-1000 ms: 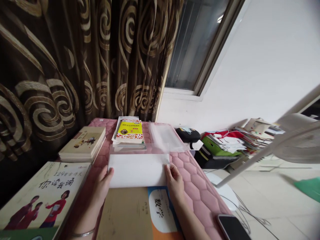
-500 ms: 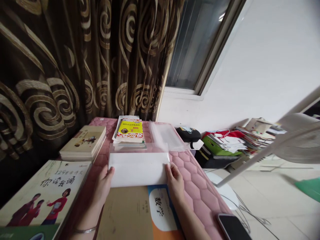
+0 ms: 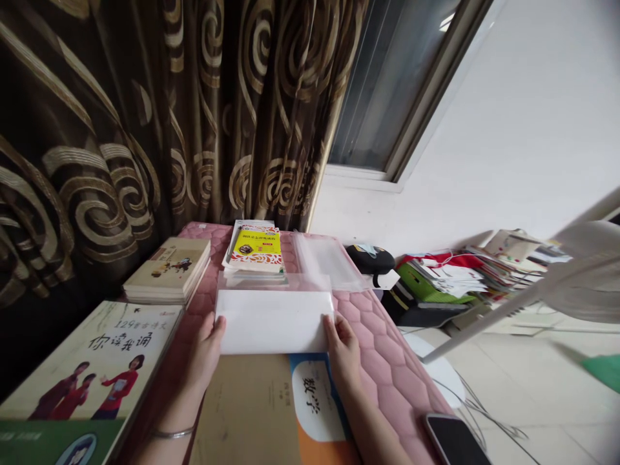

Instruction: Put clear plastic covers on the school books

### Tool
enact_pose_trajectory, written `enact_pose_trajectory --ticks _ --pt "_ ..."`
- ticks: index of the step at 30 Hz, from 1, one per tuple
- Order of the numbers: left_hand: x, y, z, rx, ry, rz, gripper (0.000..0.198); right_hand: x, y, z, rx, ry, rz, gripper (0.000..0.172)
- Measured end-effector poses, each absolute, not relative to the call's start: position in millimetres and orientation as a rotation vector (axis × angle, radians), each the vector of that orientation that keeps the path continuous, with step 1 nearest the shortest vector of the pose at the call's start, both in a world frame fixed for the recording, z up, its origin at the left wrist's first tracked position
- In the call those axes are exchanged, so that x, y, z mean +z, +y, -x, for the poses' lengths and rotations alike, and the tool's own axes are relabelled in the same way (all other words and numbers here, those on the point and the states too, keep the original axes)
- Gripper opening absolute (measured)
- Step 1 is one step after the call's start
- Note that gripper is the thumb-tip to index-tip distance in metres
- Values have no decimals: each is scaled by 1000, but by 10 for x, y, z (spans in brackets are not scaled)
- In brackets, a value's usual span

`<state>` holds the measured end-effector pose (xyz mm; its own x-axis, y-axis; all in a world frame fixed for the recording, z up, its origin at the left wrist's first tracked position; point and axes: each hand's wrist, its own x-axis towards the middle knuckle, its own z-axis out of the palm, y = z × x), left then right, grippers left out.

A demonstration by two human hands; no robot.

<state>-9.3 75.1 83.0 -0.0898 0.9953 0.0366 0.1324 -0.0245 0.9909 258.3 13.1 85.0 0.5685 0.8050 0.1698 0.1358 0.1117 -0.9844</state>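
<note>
My left hand (image 3: 207, 352) pinches the left edge of a clear plastic book cover (image 3: 274, 281), thumb on top. At its right edge, my right hand (image 3: 343, 349) grips it between thumb and fingers. A white panel (image 3: 274, 321) fills most of the cover, and a see-through strip extends beyond its far side. Below, closer to me, lies a maths textbook (image 3: 252, 407) with a tan, blue and orange cover. The held cover meets or overlaps its far edge; whether the book goes inside is hidden. Several more clear plastic covers (image 3: 327, 261) lie farther back on the right.
A pink quilted surface (image 3: 382, 349) carries everything. To the left are a large picture-covered book (image 3: 92, 374) and a book stack (image 3: 169, 268); a yellow-labelled book (image 3: 258, 244) tops another stack. A phone (image 3: 455, 439) sits at the right edge, beside a white fan (image 3: 508, 310).
The camera view has shifted slightly, so everything appears a little farther right and higher. Both hands keep their grip on the plastic cover, which looks a bit flatter.
</note>
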Motion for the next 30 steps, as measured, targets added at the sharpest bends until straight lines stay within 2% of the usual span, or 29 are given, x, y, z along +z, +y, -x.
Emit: enact_pose_trajectory --ticks 10,15,23,30 --pt "827 761 98 1177 1389 -1294 49 800 150 -2585 516 -864 1456 45" --pt "795 765 94 1199 1335 -1266 54 806 137 -2590 583 -873 1402 42" --pt "768 756 112 1194 1318 -1259 50 785 140 -2589 575 -881 1418 45" --pt "788 752 85 1218 1359 -1246 50 804 114 -2588 636 -862 1384 40"
